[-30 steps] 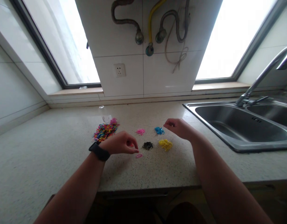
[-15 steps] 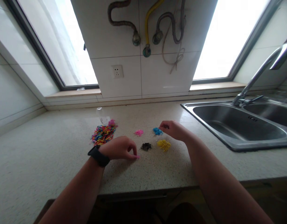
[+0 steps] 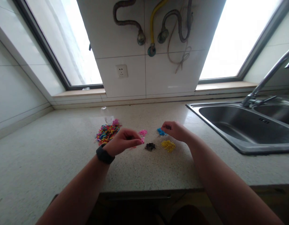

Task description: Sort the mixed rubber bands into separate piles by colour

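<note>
My left hand (image 3: 125, 140), with a dark band on its wrist, is raised over the counter and pinches a small pink rubber band (image 3: 142, 141). Just beyond its fingertips lies a little pink pile of bands (image 3: 143, 132). My right hand (image 3: 173, 129) rests at the blue pile (image 3: 161, 131), fingertips pressed together at its edge; whatever they hold is too small to make out. Nearer to me are a black pile (image 3: 150, 147) and a yellow pile (image 3: 168, 145). A large mixed heap of coloured bands (image 3: 107, 133) lies left, partly behind my left hand.
A clear, see-through container (image 3: 106, 114) lies behind the mixed heap. The steel sink (image 3: 229, 125) with its tap (image 3: 264, 78) is set into the counter (image 3: 144, 175) on the right. Hoses (image 3: 152, 25) and a socket (image 3: 121, 71) are on the tiled wall.
My left hand has risen from the counter and moved away from me towards the pink pile, carrying the pink rubber band. My right hand stays at the blue pile. The view has shifted slightly.
</note>
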A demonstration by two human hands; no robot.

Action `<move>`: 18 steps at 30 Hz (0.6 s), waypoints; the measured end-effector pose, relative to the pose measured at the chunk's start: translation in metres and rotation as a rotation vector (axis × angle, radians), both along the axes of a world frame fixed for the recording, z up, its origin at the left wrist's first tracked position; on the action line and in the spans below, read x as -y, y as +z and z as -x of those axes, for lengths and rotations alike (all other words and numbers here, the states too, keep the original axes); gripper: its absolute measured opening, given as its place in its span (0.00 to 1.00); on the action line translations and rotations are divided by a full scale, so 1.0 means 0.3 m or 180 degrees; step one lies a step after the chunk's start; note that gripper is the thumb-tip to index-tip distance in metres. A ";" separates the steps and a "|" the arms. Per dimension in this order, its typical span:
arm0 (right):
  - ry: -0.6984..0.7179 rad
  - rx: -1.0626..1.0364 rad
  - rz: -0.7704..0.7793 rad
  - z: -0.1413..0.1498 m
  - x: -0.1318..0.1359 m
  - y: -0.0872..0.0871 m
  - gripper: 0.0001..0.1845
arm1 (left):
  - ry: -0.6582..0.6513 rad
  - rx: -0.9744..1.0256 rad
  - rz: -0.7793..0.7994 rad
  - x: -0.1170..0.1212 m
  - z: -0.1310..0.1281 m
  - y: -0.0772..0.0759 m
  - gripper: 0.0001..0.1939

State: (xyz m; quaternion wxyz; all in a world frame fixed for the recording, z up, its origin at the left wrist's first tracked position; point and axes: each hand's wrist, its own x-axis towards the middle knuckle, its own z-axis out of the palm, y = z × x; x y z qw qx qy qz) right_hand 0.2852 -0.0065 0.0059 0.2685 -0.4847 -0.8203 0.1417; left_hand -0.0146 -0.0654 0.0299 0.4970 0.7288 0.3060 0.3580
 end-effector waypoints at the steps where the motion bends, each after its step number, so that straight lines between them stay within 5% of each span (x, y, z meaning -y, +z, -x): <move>1: 0.0001 -0.0025 -0.0008 0.001 0.000 0.000 0.13 | 0.0111 0.0305 0.0127 -0.001 0.002 -0.003 0.17; 6: -0.0012 -0.0111 0.0010 0.002 0.003 0.006 0.14 | 0.0224 0.1275 0.0598 0.005 0.000 0.001 0.19; 11: -0.0007 -0.0114 0.0035 0.004 0.004 0.006 0.14 | 0.0106 0.1500 0.0731 0.003 -0.014 0.013 0.18; 18: -0.0034 -0.0071 -0.0018 0.002 -0.001 0.005 0.14 | 0.1225 0.0704 0.0203 -0.080 -0.038 -0.010 0.18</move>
